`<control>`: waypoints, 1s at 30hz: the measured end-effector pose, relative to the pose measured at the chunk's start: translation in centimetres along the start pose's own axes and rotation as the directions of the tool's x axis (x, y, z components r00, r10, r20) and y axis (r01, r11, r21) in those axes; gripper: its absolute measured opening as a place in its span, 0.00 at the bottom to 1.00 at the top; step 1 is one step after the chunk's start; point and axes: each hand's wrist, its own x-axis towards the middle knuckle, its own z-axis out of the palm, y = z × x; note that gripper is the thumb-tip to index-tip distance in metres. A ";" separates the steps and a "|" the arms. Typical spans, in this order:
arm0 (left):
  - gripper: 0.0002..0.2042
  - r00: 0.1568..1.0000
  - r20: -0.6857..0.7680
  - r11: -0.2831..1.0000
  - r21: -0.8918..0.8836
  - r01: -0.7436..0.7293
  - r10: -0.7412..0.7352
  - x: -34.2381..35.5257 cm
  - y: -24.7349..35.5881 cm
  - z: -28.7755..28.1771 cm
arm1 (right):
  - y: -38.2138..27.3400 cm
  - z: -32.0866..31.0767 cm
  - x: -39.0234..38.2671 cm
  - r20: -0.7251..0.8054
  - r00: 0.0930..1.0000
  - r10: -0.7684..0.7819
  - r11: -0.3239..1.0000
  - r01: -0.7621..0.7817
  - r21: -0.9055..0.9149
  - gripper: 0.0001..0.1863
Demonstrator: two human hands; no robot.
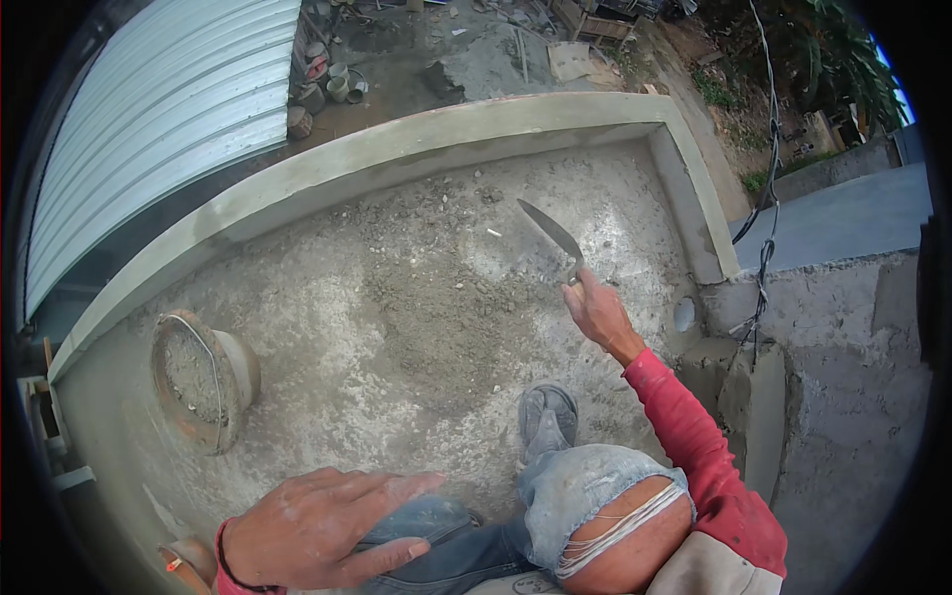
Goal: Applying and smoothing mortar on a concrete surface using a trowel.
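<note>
Two hands showed, both the person's own. Reaching forward and up on a red-sleeved arm, the right hand (598, 309) was clenched round the handle of a trowel (551, 235), whose pointed steel blade slanted up and to the left above a heap of loose grey mortar (436, 312) spread over the rough concrete floor (317, 297). Whether the blade's tip touched the surface could not be told. The handle itself was almost wholly hidden inside the fist.

Nearer the camera, the left hand (322, 526) lay released and flat, fingers spread, pressed on the left knee in blue jeans, with a dark band at the wrist. Its forearm was cut off by the lower edge. The right knee showed through a wide tear in the denim, and a grey shoe (546, 415) stood just past it on the floor.

Well to the left, a mortar pan (203, 382) lay tipped on its side, caked with cement. A smooth plastered curb (397, 149) bent round the far side of the floor, with corrugated metal roofing (159, 109) beyond it.
</note>
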 end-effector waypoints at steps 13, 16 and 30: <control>0.23 0.904 -0.400 0.951 -0.310 0.019 -0.148 5.7 -8.0 3.4 | -5.4 4.6 1.4 0.049 0.990 -0.132 0.989 0.135 -0.065 0.18; 0.21 0.820 -0.513 0.954 -0.272 0.125 -0.254 6.1 -11.3 6.2 | -4.0 2.5 3.0 -0.158 0.987 0.024 0.997 -0.036 -0.070 0.16; 0.17 0.599 -0.619 0.786 -0.617 0.030 -0.508 9.1 -19.8 10.9 | -3.6 0.7 -0.8 -0.052 0.998 0.034 0.999 -0.033 0.012 0.19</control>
